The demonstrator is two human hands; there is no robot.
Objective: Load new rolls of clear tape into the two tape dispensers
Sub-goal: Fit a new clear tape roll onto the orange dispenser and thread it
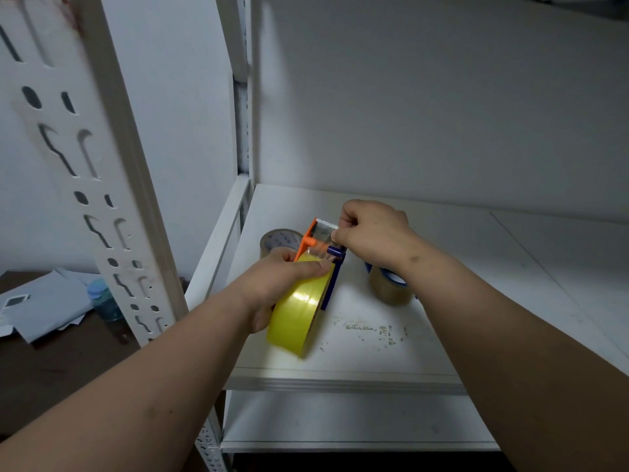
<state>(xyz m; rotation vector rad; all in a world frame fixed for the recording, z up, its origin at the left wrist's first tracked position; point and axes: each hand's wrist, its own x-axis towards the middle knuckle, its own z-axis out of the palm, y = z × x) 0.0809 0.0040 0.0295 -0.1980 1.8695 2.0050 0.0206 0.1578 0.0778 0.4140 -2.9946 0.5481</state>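
- Tape dispenser (321,248), orange and blue, held above the white shelf (425,301), yellow-looking roll (299,315) mounted in it.
- Left hand (282,284): grip wrapped round the roll and dispenser body, thumb lying across the top of the roll.
- Right hand (371,233): grip pinched on the clear tape end (328,231) at the toothed cutter, fingers curled.
- Second roll (280,241), brownish, on the shelf just behind the left hand.
- Third roll (389,284) with blue part, on the shelf under the right wrist; can't tell if it sits in a dispenser.
- Left of the shelf upright (112,199): dark tabletop (51,362) carrying papers (44,304) and a blue-capped bottle (103,299).
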